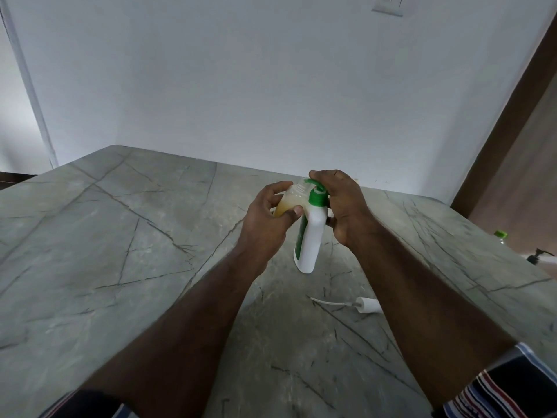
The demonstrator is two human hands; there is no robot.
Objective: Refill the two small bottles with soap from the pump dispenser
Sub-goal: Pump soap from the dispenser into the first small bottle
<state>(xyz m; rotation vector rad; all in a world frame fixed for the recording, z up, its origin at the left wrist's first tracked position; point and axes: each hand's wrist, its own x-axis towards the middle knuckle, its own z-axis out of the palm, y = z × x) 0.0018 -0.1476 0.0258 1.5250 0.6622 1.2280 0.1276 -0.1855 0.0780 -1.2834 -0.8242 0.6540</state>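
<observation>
A person's left hand (pixel 268 217) grips a small clear plastic bottle (pixel 290 200) partly filled with amber soap, its open neck tipped toward the green pump head (pixel 316 193) of a white plastic dispenser bottle (pixel 310 239); the right hand (pixel 343 206) wraps the dispenser's neck, fingers curled over the pump; the dispenser leans above the grey veined stone worktop (pixel 120 251), near its far edge at the white wall (pixel 241 86); a detached white cap with dip tube (pixel 358 304) lies nearer, beside the right forearm; broad bare stone spreads left; a green-capped bottle (pixel 501 235) peeks past the right edge.
</observation>
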